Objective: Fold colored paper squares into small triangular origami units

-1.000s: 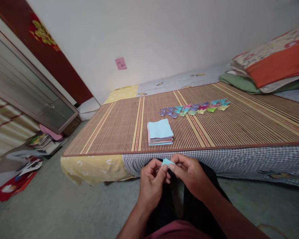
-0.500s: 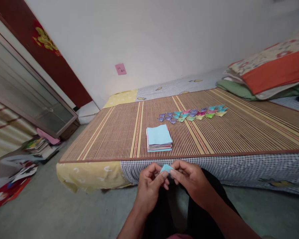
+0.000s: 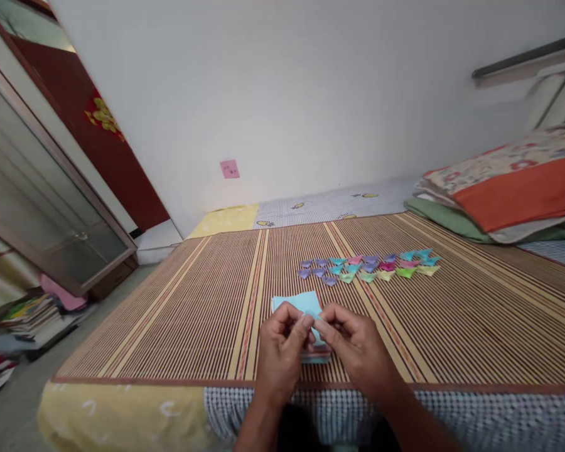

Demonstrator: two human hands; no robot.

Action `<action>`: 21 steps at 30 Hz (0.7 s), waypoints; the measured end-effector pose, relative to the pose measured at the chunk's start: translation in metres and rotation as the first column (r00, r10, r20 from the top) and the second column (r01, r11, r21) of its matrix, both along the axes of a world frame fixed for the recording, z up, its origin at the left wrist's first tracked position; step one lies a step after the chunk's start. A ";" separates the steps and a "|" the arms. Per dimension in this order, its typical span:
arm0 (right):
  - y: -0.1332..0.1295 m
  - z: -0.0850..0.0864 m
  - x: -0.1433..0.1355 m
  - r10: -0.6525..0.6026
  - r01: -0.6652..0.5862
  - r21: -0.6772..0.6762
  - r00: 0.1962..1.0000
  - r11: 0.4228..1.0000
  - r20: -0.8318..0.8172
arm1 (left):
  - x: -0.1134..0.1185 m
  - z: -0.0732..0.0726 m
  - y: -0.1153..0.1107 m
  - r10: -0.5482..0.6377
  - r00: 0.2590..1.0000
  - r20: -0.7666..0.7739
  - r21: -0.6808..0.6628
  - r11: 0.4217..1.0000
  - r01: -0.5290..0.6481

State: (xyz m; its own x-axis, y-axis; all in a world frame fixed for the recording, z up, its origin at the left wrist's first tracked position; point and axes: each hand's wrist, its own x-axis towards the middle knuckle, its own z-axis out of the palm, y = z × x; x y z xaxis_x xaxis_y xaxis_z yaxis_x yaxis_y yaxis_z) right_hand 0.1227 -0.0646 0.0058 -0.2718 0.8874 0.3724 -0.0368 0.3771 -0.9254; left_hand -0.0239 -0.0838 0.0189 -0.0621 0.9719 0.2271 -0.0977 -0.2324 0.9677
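Observation:
My left hand (image 3: 285,342) and my right hand (image 3: 351,342) pinch a small folded light-blue paper (image 3: 311,313) between thumbs and fingers. Most of the paper is hidden by my fingertips, so its exact folds are hard to make out. Behind and partly under my hands in view lies a stack of square paper sheets (image 3: 294,299), with a light-blue sheet on top. Farther back, several small folded paper pieces (image 3: 367,267) in purple, blue, pink, green and yellow lie in rows.
A striped bamboo mat (image 3: 207,314) covers the bed. Folded bedding (image 3: 522,182) is piled at the right by the wall. A pink note (image 3: 230,169) is stuck on the wall. Stacked books (image 3: 28,314) stand low at the left, near a glass-paned cabinet door (image 3: 51,188).
The camera view has tilted up, so the bed sits lower in the picture. My hands, still holding the blue paper, now overlap the paper stack in view.

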 end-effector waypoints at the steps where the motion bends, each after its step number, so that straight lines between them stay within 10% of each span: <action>1: 0.009 0.002 0.002 0.009 -0.009 -0.003 1.000 1.000 0.002 | 0.000 0.001 0.009 -0.006 1.000 -0.004 0.003 1.000 0.006; 10: 0.067 0.009 0.016 -0.077 0.055 0.126 0.981 0.990 0.178 | 0.000 0.001 0.073 -0.055 0.998 -0.009 0.035 0.998 0.056; 21: 0.082 -0.017 0.016 -0.109 0.082 0.124 0.968 0.989 0.228 | -0.001 -0.021 0.083 -0.021 0.993 0.120 -0.085 0.996 0.031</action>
State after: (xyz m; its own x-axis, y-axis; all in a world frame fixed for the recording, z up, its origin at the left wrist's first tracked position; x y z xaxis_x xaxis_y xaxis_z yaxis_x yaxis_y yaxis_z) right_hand 0.1392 0.0170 -0.0109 -0.2789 0.8694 0.4078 0.2161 0.4706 -0.8555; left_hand -0.0246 -0.0007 -0.0020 -0.0584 0.9892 0.1344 -0.2182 -0.1440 0.9652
